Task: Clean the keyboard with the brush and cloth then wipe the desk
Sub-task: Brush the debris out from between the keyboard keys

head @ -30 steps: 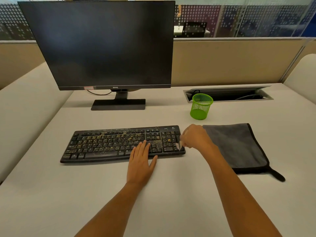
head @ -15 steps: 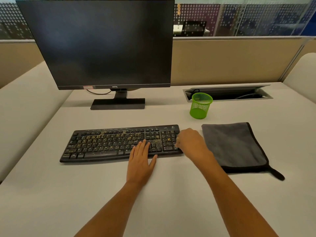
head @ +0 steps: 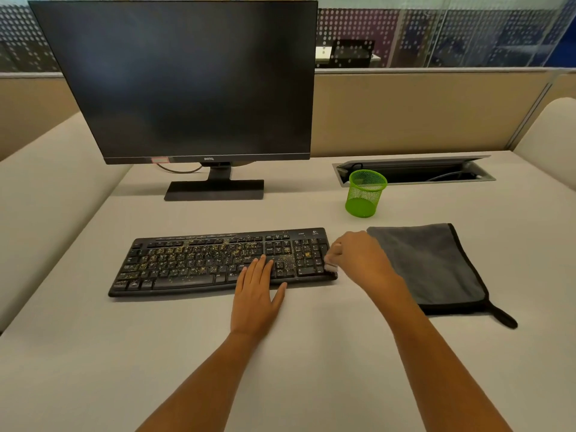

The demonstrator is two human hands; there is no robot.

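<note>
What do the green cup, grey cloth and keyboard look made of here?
Cup: probably painted metal mesh; a fine see-through grid. Cloth: soft, matte fabric, maybe microfibre; fuzzy nap, black sewn edging. Keyboard: matte black plastic, it seems; moulded keys, dusted with yellowish crumbs.

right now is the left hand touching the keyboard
Touching. The head view shows the left hand with its straight fingers lying on the keys of the black keyboard, near its front edge.
</note>
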